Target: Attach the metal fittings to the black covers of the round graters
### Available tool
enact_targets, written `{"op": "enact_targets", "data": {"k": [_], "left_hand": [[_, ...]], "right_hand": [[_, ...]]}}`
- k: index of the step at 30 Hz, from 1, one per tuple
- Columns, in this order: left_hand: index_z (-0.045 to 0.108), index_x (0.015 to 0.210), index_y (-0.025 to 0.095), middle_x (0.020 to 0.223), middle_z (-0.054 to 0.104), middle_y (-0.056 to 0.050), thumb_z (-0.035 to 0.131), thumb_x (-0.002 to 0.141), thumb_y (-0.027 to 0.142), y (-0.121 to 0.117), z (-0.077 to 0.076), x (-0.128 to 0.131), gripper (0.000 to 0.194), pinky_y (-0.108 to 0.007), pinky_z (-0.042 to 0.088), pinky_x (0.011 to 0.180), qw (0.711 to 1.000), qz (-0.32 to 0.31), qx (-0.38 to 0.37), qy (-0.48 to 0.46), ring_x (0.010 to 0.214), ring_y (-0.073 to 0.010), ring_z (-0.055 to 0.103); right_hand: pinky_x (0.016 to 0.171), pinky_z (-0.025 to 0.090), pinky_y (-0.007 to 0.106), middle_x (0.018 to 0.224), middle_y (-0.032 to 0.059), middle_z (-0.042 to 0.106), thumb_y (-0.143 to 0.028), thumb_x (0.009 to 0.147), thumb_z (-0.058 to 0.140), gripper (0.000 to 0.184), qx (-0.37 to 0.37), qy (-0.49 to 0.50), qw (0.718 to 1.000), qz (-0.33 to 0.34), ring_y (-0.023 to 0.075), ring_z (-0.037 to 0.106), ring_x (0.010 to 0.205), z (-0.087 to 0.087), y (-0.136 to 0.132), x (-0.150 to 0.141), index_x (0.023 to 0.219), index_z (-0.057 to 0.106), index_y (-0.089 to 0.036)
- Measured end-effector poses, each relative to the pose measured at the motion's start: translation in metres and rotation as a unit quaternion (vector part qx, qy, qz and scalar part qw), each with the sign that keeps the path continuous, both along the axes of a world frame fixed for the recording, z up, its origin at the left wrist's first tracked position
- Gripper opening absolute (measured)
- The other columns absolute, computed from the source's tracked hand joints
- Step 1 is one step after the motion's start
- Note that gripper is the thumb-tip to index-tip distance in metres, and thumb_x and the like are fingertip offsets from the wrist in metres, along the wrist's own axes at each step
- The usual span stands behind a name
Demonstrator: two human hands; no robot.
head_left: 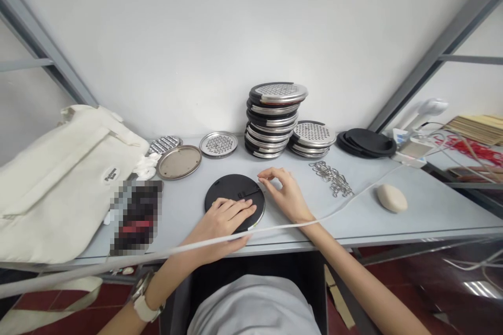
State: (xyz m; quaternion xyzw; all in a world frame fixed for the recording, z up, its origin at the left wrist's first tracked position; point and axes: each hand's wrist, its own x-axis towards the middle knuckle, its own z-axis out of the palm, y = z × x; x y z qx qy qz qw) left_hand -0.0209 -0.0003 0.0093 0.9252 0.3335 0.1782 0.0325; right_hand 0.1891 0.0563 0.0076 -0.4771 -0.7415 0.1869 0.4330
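A round black disc [222,188] with a metal rim lies on the table in front of me. It looks like the underside of one of the round graters nearby; a slot and small raised parts show on it. My left hand [223,217] rests across its near side, fingers stretched flat on top and thumb by the near edge. At the disc's right edge, my right hand [283,191] has thumb and forefinger pinched together. Whatever sits between those fingertips is too small to make out. To the right lies a loose pile of small metal clips [332,178].
Behind the disc stands a tall stack of round graters [273,125], beside a shorter stack [314,136] and black discs [367,141]. Metal plates [179,162] lie left. A white cable [291,226] crosses before my arms. A cream bag [58,183] and white mouse [392,198] flank the table.
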Motion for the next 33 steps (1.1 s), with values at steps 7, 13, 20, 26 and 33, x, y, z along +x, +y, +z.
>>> {"op": "enact_targets", "data": {"k": [7, 13, 20, 26, 33], "left_hand": [[0.044, 0.135, 0.022, 0.133, 0.052, -0.007, 0.054, 0.087, 0.03, -0.001, 0.0, 0.001, 0.049, -0.039, 0.039, 0.096, 1.0, 0.004, 0.017, -0.006, 0.115, -0.0224, 0.051], [0.046, 0.134, 0.022, 0.131, 0.053, -0.008, 0.054, 0.087, 0.03, -0.001, 0.001, 0.001, 0.049, -0.039, 0.04, 0.095, 1.0, 0.008, 0.028, -0.005, 0.113, -0.0228, 0.053], [0.044, 0.135, 0.021, 0.133, 0.051, -0.008, 0.053, 0.088, 0.03, -0.002, 0.001, 0.001, 0.049, -0.041, 0.038, 0.096, 1.0, 0.008, 0.009, -0.003, 0.115, -0.0243, 0.05], [0.044, 0.135, 0.022, 0.132, 0.051, -0.009, 0.052, 0.088, 0.031, -0.002, 0.0, 0.001, 0.048, -0.041, 0.038, 0.096, 1.0, 0.008, 0.011, -0.005, 0.114, -0.0242, 0.051], [0.045, 0.134, 0.022, 0.131, 0.052, -0.008, 0.054, 0.087, 0.03, -0.002, 0.001, 0.001, 0.049, -0.04, 0.039, 0.096, 1.0, 0.009, 0.024, -0.003, 0.113, -0.0237, 0.051]], "right_hand": [[0.076, 0.046, 0.029, 0.086, 0.0034, 0.066, -0.025, 0.089, 0.049, 0.015, -0.045, 0.066, 0.995, 0.053, 0.0163, 0.06, 0.078, -0.004, 0.0, -0.006, 0.089, 0.063, -0.02], [0.076, 0.049, 0.031, 0.089, 0.0055, 0.066, -0.03, 0.088, 0.053, 0.018, -0.061, 0.067, 0.994, 0.055, 0.0177, 0.061, 0.08, -0.011, 0.001, -0.003, 0.091, 0.068, -0.02], [0.082, 0.049, 0.033, 0.091, 0.0052, 0.067, -0.027, 0.086, 0.053, 0.017, -0.082, 0.092, 0.991, 0.056, 0.017, 0.062, 0.082, -0.014, 0.001, 0.001, 0.096, 0.065, -0.019], [0.082, 0.048, 0.032, 0.094, 0.0054, 0.062, -0.025, 0.089, 0.046, 0.018, -0.033, 0.081, 0.995, 0.048, 0.017, 0.059, 0.085, -0.011, 0.001, 0.0, 0.1, 0.058, -0.02], [0.083, 0.044, 0.034, 0.09, 0.0064, 0.055, -0.019, 0.092, 0.035, 0.021, -0.003, 0.02, 0.999, 0.042, 0.0184, 0.054, 0.084, -0.008, -0.004, -0.001, 0.105, 0.051, -0.02]]}}
